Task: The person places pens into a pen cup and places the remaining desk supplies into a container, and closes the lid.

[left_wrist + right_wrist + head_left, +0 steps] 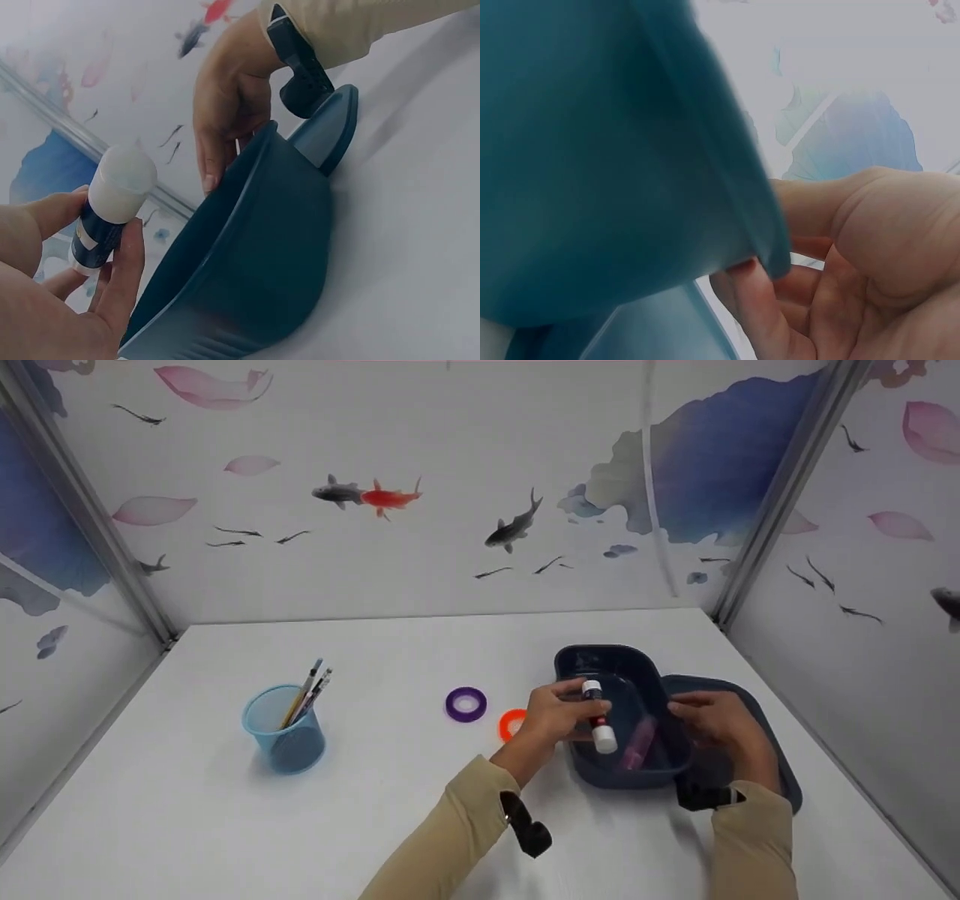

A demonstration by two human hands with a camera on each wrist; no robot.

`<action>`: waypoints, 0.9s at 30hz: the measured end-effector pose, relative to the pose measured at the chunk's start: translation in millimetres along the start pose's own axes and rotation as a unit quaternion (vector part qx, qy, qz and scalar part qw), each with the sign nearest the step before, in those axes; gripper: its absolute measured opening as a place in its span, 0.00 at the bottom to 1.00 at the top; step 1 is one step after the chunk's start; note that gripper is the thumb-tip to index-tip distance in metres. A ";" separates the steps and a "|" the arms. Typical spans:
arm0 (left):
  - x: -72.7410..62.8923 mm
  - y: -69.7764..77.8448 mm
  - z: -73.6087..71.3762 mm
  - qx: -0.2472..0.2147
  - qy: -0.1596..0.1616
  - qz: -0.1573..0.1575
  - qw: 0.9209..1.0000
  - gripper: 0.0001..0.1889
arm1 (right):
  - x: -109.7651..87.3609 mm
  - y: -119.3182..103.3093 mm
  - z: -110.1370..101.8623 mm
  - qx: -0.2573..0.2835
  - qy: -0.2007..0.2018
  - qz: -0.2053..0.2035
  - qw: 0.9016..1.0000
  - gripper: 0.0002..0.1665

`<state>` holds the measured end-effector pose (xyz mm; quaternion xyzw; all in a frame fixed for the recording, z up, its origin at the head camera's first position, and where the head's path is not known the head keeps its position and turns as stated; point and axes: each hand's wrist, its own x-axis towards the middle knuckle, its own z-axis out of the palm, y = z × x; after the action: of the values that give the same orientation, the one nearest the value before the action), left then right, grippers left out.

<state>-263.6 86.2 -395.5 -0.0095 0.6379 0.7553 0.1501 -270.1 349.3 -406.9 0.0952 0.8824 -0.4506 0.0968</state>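
My left hand (pixel 551 714) holds a glue stick (pixel 604 739) between thumb and fingers, over the left part of a dark blue box (pixel 630 780). The stick has white ends and a dark label, clearer in the left wrist view. With thumb and fingers, my right hand (pixel 726 726) pinches the rim of the box on its right side; the right wrist view shows the thumb and a finger on either side of that rim (pixel 769 240). Inside the box lies a pink, see-through tube-like item (pixel 639 744). A matching dark blue lid (pixel 784 780) lies flat at the right, partly hidden by the box and hand.
Left of the box lie a purple ring (pixel 450 705) and an orange ring (pixel 505 727), the latter partly behind my left hand. Farther left stands a light blue mesh cup (pixel 296 750) with several pens and pencils (pixel 306 697). Printed panels (pixel 420 562) enclose the white table (pixel 225 832).
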 end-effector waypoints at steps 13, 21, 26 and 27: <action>3.5 -15.7 22.9 0.100 0.056 0.060 0.992 0.31 | -1.5 0.5 -0.2 -0.002 -0.002 0.008 1.000 0.36; -0.6 -14.0 26.4 0.123 0.066 0.064 0.988 0.30 | -0.6 0.7 -1.3 -0.004 -0.012 0.008 1.000 0.38; -1.9 -14.2 25.9 0.133 0.070 0.063 0.987 0.30 | -0.1 1.2 -1.0 -0.010 -0.015 0.004 1.000 0.38; -1.9 -14.2 25.8 0.133 0.069 0.062 0.987 0.30 | 0.0 1.1 -0.9 -0.011 -0.014 0.003 1.000 0.38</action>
<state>-253.8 112.7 -403.9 -0.0019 0.7410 0.6690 0.0582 -269.9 350.7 -407.3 0.0908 0.8855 -0.4420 0.1112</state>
